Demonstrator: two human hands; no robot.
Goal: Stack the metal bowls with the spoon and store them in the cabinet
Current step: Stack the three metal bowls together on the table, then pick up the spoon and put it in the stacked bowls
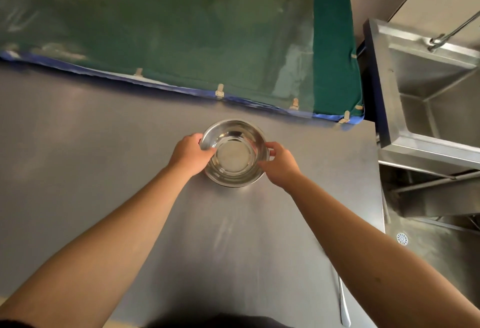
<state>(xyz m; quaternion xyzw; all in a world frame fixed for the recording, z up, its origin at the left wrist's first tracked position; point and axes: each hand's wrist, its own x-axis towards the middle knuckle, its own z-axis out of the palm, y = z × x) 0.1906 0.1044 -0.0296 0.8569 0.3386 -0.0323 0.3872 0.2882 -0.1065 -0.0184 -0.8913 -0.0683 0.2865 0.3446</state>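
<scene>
Shiny metal bowls (235,155) sit nested as one stack on the steel table (78,158), a little right of the middle. My left hand (191,153) grips the stack's left rim with the thumb inside. My right hand (281,162) holds the right rim. A long metal spoon (342,304) lies on the table near its front right edge, partly hidden under my right forearm. No cabinet is in sight.
A green cloth-covered board (181,29) with a blue edge lies along the far side of the table. To the right stands a steel sink (428,88) with a tap. A floor drain (402,239) shows below the sink.
</scene>
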